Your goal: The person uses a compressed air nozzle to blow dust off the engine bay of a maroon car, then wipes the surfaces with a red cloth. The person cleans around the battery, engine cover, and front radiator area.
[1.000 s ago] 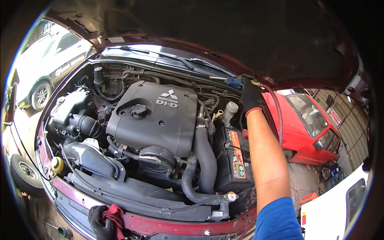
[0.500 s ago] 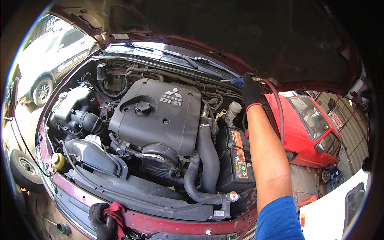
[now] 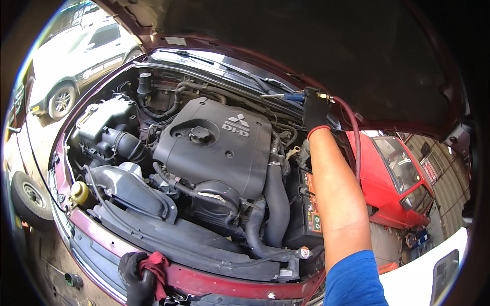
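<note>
My right hand, in a black glove with a red cuff, is closed around a blue air blow gun. Its thin metal nozzle points left over the rear edge of the engine bay, below the windshield. From its brass fitting a dark red hose curves down on the right. At the front, my left hand, also in a black glove, grips a crumpled red cloth by the maroon front crossmember. Between the hands lies the black plastic engine cover; my right forearm partly hides the battery.
Overhead hangs the raised hood. A black air intake hose and a yellowish reservoir cap sit at left. Beyond the bay are a white vehicle, a loose wheel and a red car.
The view has shifted, so the engine bay appears farther right. My right hand has moved left over the bay with the blow gun, whose nozzle shows more fully. My left hand still grips the cloth.
</note>
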The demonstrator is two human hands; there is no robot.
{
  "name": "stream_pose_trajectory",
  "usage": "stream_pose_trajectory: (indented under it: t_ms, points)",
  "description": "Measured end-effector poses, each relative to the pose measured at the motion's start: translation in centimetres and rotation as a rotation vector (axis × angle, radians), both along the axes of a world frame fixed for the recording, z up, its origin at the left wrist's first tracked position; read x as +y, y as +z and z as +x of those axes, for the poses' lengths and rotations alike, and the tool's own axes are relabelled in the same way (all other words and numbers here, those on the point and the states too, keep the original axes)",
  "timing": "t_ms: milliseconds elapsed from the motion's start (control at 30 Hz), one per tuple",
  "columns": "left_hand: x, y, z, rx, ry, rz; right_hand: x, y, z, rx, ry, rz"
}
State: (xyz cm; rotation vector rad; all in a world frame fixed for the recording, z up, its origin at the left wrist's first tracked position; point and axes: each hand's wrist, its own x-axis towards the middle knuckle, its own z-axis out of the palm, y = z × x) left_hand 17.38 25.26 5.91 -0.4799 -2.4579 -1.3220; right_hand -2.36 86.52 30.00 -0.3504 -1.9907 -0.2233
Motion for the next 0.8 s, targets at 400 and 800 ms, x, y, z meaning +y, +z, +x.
stream_pose_trajectory:
  t_ms: [400, 800]
  points:
    - [-1.1, 0.1, -1.0, -0.02, -0.044, 0.024, -14.8, -0.4, -11.6, 0.044, 0.431, -0.288]
    - [-2.5, -0.4, -2.2, 0.019, -0.165, 0.041, -14.7, 1.9, -5.9, -0.117, -0.195, 0.044]
